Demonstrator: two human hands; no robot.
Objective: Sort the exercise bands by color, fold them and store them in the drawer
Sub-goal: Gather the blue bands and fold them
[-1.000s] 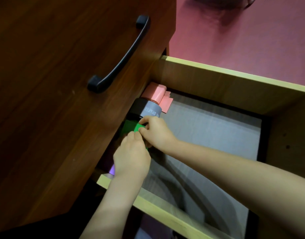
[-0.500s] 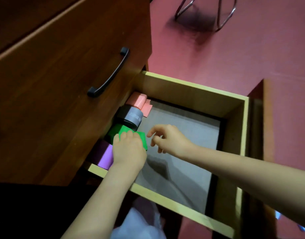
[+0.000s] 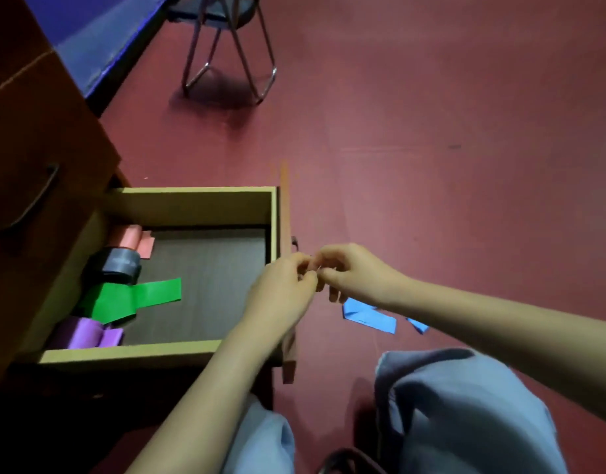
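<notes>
Bands (image 3: 130, 299) in drawer (image 3: 192, 197), left hand (image 3: 281, 290) touching right hand (image 3: 354, 272)

I see a matt wooden drawer (image 3: 192, 192), a smooth green band (image 3: 151, 294), shiny metal chair legs (image 3: 246, 61), and soft cloth trousers (image 3: 466, 405).

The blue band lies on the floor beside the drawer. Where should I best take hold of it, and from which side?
Probably pinch the blue band at its squared near end, coming down from above. It lies flat on the floor, so only an edge can be lifted, and its far end is partly hidden behind the right hand.
</notes>
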